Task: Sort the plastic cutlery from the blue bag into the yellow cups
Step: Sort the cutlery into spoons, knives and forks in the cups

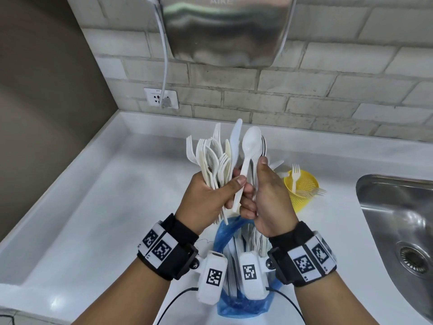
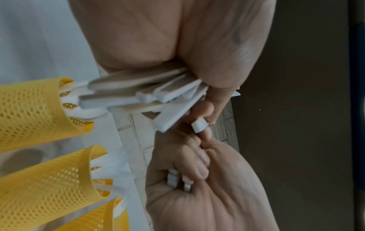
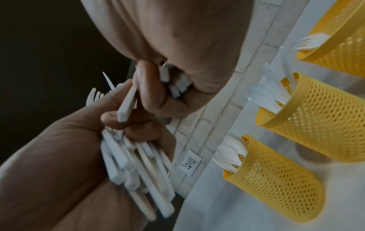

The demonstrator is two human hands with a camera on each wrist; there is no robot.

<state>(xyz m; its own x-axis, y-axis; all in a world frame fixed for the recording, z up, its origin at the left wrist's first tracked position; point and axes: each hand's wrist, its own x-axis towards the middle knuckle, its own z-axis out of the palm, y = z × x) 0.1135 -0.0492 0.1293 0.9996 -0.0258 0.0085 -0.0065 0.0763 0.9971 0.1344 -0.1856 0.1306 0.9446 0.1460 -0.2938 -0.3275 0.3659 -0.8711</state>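
Both wrists, strapped with black bands carrying square coded markers, were raised close under the head camera, and the blue bag (image 1: 225, 233) stood open on the white counter (image 1: 98, 207) directly beneath them, more white cutlery showing inside it. Left hand (image 1: 206, 195) was closed round a thick bundle of cutlery (image 1: 215, 158), forks and a knife fanning upward out of the fist, handles sticking out below. Its thumb and forefinger also pinched the handle of a single white spoon (image 1: 250, 141), whose bowl stood above both hands. Right hand (image 1: 269, 198) was curled shut on a few spoons (image 1: 263, 145) of its own, their handle ends showing inside the fist in the wrist views, and its fingers touched the single spoon's handle too. Three yellow cups (image 3: 316, 118) of perforated plastic stood in a row on the counter near the brick wall, each already holding white cutlery; only one (image 1: 302, 191), with forks, showed from the head camera, beside the steel sink (image 1: 398, 219)
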